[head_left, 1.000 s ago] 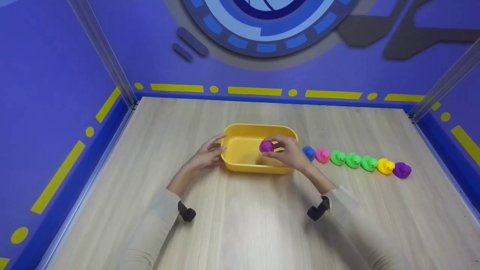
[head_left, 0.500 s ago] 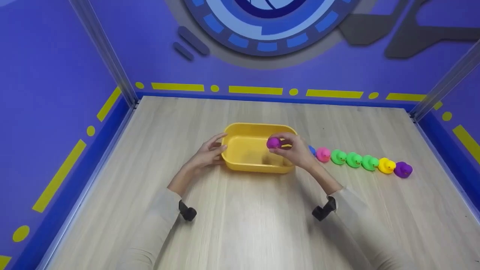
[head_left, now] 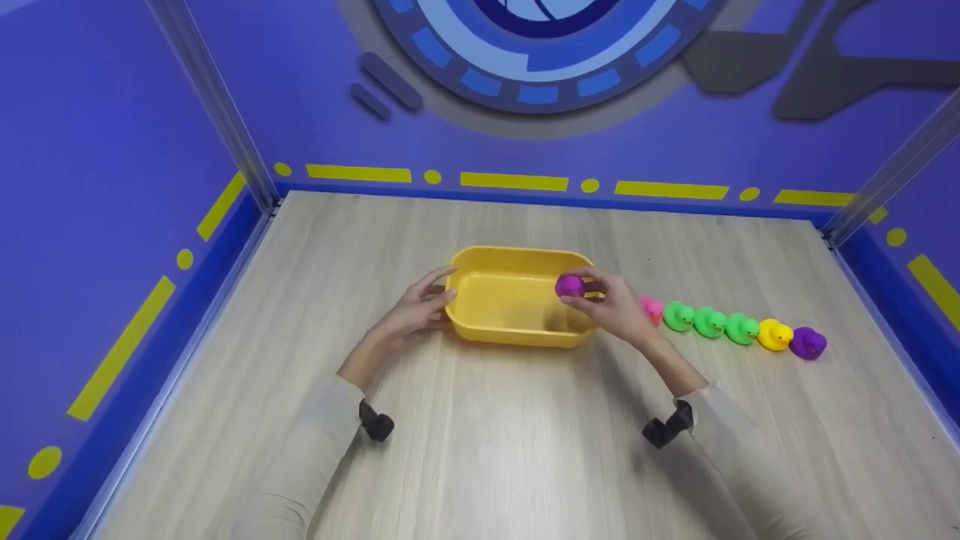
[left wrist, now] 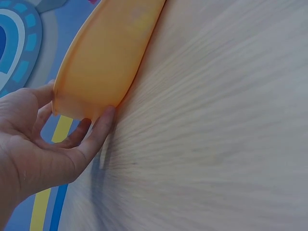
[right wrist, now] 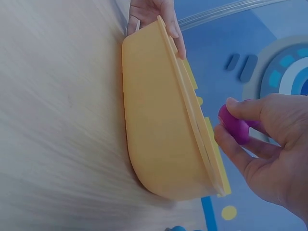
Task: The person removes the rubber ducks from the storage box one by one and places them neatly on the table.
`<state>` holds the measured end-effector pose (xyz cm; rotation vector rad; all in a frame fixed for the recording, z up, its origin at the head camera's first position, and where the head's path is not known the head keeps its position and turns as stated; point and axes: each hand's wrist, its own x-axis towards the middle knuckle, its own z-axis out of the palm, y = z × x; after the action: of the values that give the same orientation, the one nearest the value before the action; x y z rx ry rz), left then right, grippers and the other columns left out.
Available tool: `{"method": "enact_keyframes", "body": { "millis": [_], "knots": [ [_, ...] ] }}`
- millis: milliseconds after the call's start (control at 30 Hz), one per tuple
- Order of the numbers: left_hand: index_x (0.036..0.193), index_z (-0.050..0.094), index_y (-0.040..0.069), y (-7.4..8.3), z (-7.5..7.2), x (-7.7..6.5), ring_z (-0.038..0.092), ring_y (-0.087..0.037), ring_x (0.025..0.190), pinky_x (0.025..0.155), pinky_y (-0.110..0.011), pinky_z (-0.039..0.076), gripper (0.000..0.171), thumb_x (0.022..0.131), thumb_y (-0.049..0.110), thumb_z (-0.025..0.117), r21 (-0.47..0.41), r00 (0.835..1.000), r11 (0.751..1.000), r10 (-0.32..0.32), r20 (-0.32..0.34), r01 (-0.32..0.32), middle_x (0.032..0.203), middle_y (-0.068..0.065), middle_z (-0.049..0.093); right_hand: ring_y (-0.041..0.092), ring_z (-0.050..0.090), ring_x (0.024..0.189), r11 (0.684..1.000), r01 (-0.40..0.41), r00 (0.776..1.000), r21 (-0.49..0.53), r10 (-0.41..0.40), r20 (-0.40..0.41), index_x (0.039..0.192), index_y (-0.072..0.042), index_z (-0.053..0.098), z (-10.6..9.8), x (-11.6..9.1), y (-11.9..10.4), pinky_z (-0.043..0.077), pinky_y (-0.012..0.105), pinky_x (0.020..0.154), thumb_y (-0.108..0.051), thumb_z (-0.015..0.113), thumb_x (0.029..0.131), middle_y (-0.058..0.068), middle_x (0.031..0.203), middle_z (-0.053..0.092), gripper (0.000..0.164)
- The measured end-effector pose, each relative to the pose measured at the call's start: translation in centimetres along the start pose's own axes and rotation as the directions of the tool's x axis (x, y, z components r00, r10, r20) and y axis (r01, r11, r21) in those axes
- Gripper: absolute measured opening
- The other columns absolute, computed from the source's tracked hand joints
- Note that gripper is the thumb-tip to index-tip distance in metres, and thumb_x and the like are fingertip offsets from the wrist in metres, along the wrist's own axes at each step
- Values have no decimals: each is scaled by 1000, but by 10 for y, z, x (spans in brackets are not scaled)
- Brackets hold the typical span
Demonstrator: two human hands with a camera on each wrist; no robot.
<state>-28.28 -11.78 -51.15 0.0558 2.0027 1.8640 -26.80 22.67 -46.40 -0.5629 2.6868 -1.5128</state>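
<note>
A yellow plastic tub (head_left: 517,339) stands on the table. My left hand (head_left: 411,311) holds it by its left end, with fingertips over the rim and others against the outer wall, as the left wrist view shows. Between thumb and fingers, my right hand (head_left: 615,304) pinches a magenta-purple toy duck (head_left: 570,286) over the right part of the tub. The right wrist view also has this duck (right wrist: 235,124), raised above the rim. To the right runs a row of toy ducks, among them a pink one (head_left: 652,310), partly covered by the hand, and a green one (head_left: 709,322).
Farther right in the row are a yellow duck (head_left: 775,334) and a dark purple duck (head_left: 808,343). A blue piece (right wrist: 178,228) peeks in at the bottom of the right wrist view. Blue panels (head_left: 487,150) wall in the wooden table (head_left: 480,427).
My right hand has moved to the right with the purple duck, from over the tub's middle toward its right end. It now covers the blue duck. The left hand stays on the tub.
</note>
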Motion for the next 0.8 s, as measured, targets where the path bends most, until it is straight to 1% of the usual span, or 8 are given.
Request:
{"method": "enact_keyframes", "body": {
  "millis": [133,200,400,433,600,667,800],
  "knots": [
    [153,43,36,0,1,1,64,-31,122,102,-44,58,52,104,27,60,-3,1000,1000,-10,-7,10,151,-13,43,38,67,114,999,-35,999,10,35,-23,129,-1,67,-6,-4,3,60,25,92,-8,76,92,23,124,68,39],
    [153,44,36,0,1,2,64,-30,121,101,-44,58,52,104,28,61,-6,1000,1000,-13,-11,13,150,-13,44,39,67,114,999,-32,999,15,33,-38,128,0,67,-8,-7,5,59,21,91,-8,76,92,24,124,68,39],
    [157,39,27,-2,-2,2,63,-31,119,102,-47,58,56,105,24,59,-4,1000,1000,20,18,-20,147,-17,42,38,70,110,1000,-19,996,-17,17,-88,125,0,69,-12,-13,11,61,30,94,-8,79,89,22,122,70,38],
    [157,39,27,-2,-3,2,63,-31,118,102,-47,58,56,105,24,59,0,1000,1000,22,18,-22,147,-17,41,38,70,110,1000,-20,995,-18,18,-99,125,0,69,-12,-14,11,61,30,93,-8,79,89,23,122,70,38],
    [156,41,29,-1,-2,2,65,-27,115,99,-44,59,55,105,24,60,0,1000,1000,7,-5,-7,147,-16,43,39,67,114,999,-27,985,47,34,-169,125,4,67,-15,-18,14,56,12,86,-6,77,91,25,123,69,37],
    [155,42,30,0,-1,2,65,-27,114,99,-43,60,54,105,24,60,-5,1000,1000,1,-12,-1,146,-15,44,36,65,115,997,-31,980,72,44,-192,125,5,66,-16,-19,15,54,8,85,-5,75,92,25,124,68,36],
    [155,42,31,-1,-1,3,65,-27,114,98,-42,60,54,105,24,59,-11,1000,1000,-4,-16,3,147,-16,43,23,62,116,996,-36,971,85,55,-231,127,6,65,-16,-21,17,54,9,90,-2,73,93,24,127,67,36]
  ]
}}
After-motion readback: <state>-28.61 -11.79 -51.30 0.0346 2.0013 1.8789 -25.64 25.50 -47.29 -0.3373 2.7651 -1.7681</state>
